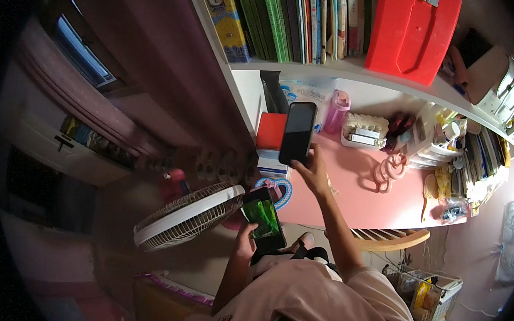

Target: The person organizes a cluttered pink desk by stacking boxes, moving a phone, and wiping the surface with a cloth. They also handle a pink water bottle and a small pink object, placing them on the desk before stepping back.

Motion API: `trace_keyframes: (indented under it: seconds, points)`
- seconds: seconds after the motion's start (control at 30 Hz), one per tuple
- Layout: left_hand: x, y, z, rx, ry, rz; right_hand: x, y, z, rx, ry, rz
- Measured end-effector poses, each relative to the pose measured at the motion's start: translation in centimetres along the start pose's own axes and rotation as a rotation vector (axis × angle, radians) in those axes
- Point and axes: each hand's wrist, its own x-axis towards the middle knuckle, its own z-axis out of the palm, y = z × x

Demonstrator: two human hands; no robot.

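Note:
My left hand (246,241), low in the middle of the view, holds a smartphone with a lit green screen (264,222). My right hand (314,168) reaches over the pink desk top (343,201) and grips the lower end of a black smartphone (298,132), whose screen is dark. Behind and beside that phone are a red box (271,130) and a white box (273,167). A blue-and-white heart-shaped item (286,194) with a pink bow lies at the desk's left edge, partly behind the lit phone. A pink bottle (337,113) stands farther back.
A white-rimmed fan (192,216) stands close left of my left hand. Above the desk runs a white shelf (298,68) with books and a red case (412,37). A wooden chair back (389,241) touches the desk's front area. A wheeled basket cart (429,299) stands at the lower right.

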Motion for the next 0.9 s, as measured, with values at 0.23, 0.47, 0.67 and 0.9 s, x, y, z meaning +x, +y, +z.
trace_keyframes:
  seconds: [0.23, 0.47, 0.67, 0.9]
  points:
    - [-0.7, 2.6, 4.4, 0.047, -0.091, -0.02, -1.9, -4.9, -5.4, -0.532, 0.334, -0.25]
    - [0.4, 2.7, 5.3, 0.066, -0.217, -0.007, 3.1, -5.8, -7.2, -0.275, 0.291, -0.227]
    - [0.3, 1.8, 3.9, 0.213, -0.338, 0.13, 11.2, -2.7, -5.6, 0.038, 0.257, -0.022]
    - [-1.3, 1.9, 3.8, 0.013, 0.024, -0.026, 18.1, 2.8, -1.6, -0.325, 0.124, 0.097]
